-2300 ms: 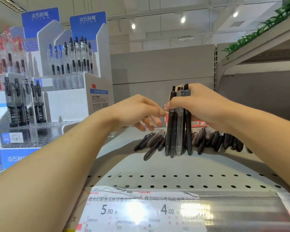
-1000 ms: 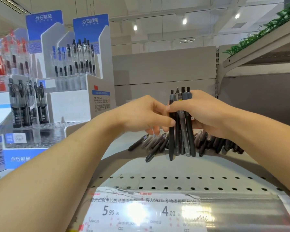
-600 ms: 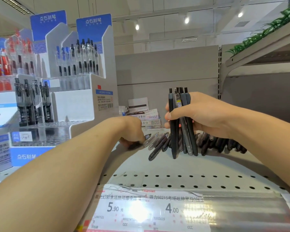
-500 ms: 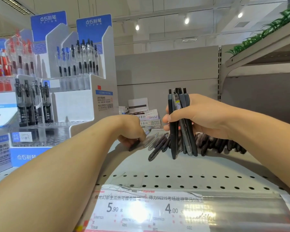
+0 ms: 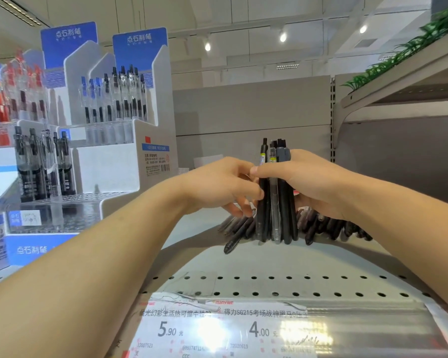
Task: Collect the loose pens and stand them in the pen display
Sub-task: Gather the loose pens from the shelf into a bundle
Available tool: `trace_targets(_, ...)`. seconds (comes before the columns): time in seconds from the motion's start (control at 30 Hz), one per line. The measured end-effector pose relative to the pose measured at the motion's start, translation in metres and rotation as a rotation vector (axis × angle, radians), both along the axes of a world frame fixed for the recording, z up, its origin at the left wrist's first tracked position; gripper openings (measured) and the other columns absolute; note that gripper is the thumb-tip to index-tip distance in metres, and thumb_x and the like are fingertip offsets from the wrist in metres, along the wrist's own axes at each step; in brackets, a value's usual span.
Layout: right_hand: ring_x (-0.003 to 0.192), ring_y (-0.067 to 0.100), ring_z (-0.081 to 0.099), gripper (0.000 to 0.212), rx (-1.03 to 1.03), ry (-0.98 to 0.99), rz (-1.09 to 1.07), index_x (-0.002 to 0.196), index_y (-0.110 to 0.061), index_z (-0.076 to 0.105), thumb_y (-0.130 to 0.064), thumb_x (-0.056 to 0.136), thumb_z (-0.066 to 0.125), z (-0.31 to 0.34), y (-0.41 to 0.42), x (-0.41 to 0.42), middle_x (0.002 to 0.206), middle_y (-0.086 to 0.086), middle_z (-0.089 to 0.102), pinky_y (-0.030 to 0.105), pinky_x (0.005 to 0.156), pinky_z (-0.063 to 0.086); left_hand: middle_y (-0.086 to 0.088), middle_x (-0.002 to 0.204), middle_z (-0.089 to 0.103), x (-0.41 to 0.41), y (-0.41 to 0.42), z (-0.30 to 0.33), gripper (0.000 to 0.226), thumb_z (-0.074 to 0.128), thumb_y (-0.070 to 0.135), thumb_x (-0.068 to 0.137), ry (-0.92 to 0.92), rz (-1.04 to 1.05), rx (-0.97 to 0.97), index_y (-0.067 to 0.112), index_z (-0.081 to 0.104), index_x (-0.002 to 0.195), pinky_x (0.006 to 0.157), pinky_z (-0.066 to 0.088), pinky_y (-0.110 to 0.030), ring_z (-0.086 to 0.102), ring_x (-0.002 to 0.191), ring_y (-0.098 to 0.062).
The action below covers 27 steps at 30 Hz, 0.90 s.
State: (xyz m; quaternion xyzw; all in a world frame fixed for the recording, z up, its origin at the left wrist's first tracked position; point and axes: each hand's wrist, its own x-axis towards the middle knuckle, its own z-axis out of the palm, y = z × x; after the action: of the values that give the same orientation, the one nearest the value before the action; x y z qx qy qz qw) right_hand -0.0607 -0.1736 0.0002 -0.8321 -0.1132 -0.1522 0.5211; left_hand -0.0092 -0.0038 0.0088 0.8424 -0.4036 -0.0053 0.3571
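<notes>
Your right hand point(image 5: 318, 184) grips an upright bundle of dark pens point(image 5: 276, 197), thumb wrapped across the front, their tips hanging just above the perforated shelf point(image 5: 243, 264). Your left hand point(image 5: 217, 187) presses its thumb and curled fingers against the bundle's left side; whether it pinches a pen of its own cannot be told. More loose pens point(image 5: 329, 226) lie in a heap on the shelf behind and beneath the bundle. The white tiered pen display point(image 5: 109, 161) stands well apart at left, bare shelf running between. Price labels point(image 5: 217, 329) line the shelf's near edge.
</notes>
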Motion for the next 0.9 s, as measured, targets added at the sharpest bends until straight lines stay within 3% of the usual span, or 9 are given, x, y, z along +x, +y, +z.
trace_targets(0.1,0.076,0.02,0.078,0.023,-0.001,-0.01,-0.027,0.106,-0.012,0.069,-0.028,0.09,0.072,0.0,-0.001,0.001,0.088,0.008,0.079,0.036,0.067,0.06,0.002,0.082,0.074,0.004,0.003,0.002,0.017,0.066,0.014,0.092,-0.052,0.014,0.014,0.006,0.067,0.106,0.076,0.061,-0.03,0.072,0.075,-0.014)
trace_targets(0.2,0.074,0.016,0.077,0.019,0.002,-0.015,-0.03,0.103,-0.011,0.069,-0.021,0.088,0.074,0.0,-0.001,0.0,0.085,0.005,0.079,0.031,0.06,0.06,0.004,0.083,0.075,0.013,0.008,0.002,0.012,0.063,0.024,0.09,-0.074,0.098,-0.012,0.02,0.075,0.088,0.07,0.06,-0.026,0.071,0.072,-0.008)
trace_targets(0.3,0.085,0.024,0.077,0.014,-0.009,-0.024,-0.047,0.098,-0.013,0.07,-0.019,0.087,0.076,-0.001,-0.001,0.0,0.097,0.014,0.077,0.037,0.073,0.062,0.004,0.083,0.074,0.032,0.008,-0.006,0.014,0.059,0.028,0.093,-0.198,0.31,0.107,0.022,0.072,0.093,0.061,0.058,-0.024,0.068,0.065,-0.007)
trace_targets(0.43,0.094,0.029,0.076,0.02,0.014,-0.002,-0.036,0.103,-0.007,0.067,-0.014,0.087,0.077,-0.001,0.002,-0.001,0.103,0.019,0.076,0.049,0.089,0.06,-0.009,0.088,0.075,0.047,0.004,-0.02,0.026,0.06,0.033,0.095,-0.213,0.444,0.399,0.011,0.072,0.099,0.069,0.063,-0.032,0.073,0.076,-0.023)
trace_targets(0.57,0.087,0.026,0.078,0.01,0.111,0.085,0.051,0.094,-0.007,0.062,-0.006,0.091,0.071,-0.002,0.005,-0.003,0.091,0.016,0.079,0.048,0.087,0.061,-0.01,0.078,0.073,0.05,-0.003,-0.025,0.033,0.054,0.036,0.096,-0.19,0.5,0.573,0.01,0.067,0.081,0.081,0.061,-0.039,0.062,0.062,-0.023)
trace_targets(0.73,0.089,0.027,0.078,0.015,0.138,0.097,0.067,0.103,-0.005,0.063,-0.005,0.09,0.071,-0.003,0.005,-0.002,0.097,0.018,0.078,0.047,0.087,0.061,-0.001,0.047,0.06,0.05,-0.002,-0.024,0.031,0.057,0.03,0.093,-0.08,0.53,0.557,0.012,0.062,0.068,0.06,0.051,-0.027,0.054,0.041,-0.018)
trace_targets(0.83,0.088,0.027,0.078,0.015,0.159,0.101,0.072,0.102,-0.006,0.063,-0.004,0.09,0.072,-0.004,0.004,0.0,0.097,0.017,0.078,0.046,0.085,0.062,0.001,0.046,0.058,0.045,0.005,-0.02,0.029,0.063,0.03,0.089,-0.059,0.559,0.535,0.012,0.064,0.066,0.053,0.048,-0.023,0.052,0.042,-0.017)
trace_targets(0.9,0.088,0.027,0.078,0.019,0.177,0.107,0.073,0.103,-0.007,0.062,-0.004,0.088,0.074,-0.004,0.004,0.001,0.096,0.016,0.078,0.046,0.086,0.061,0.0,0.051,0.061,0.042,0.012,-0.014,0.027,0.064,0.028,0.088,-0.052,0.55,0.411,0.008,0.07,0.07,0.047,0.043,-0.02,0.049,0.042,-0.016)
